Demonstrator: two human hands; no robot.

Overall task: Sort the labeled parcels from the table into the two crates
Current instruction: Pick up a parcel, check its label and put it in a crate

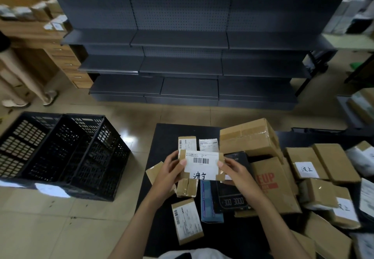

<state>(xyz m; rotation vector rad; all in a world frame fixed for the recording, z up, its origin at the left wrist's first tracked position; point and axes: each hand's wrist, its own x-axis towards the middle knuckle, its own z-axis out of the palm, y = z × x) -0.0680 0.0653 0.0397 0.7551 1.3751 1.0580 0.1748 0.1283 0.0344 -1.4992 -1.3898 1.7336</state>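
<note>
Above the black table [168, 137]: a small cardboard parcel [202, 165] is held up between both hands. Its white label faces the camera, with a barcode at the top and handwritten characters below.
Left hand [170, 169]: grips the parcel's left end, thumb pressed on the front at the label's left edge and fingers curled behind.
Right hand [236, 172]: grips the parcel's right end the same way, thumb at the label's right edge.
Parcel and hands: the parcel lies level between the two hands and touches both, with its long side running left to right.
Beneath it: other labelled parcels lie on the table, partly hidden by the held one.
Pile to the right: a large brown box [249, 137] sits just behind the right hand. A box with red print [271, 184] is beside that wrist, and a dark box [232, 198] lies under it.
Near edge: a flat labelled parcel [187, 220] lies between the forearms.
Crates: a left crate [26, 143] and a right crate [95, 153], both black lattice, stand side by side on the tiled floor. They are left of the table, well apart from the held parcel.
Background: grey shelving [182, 42].
</note>
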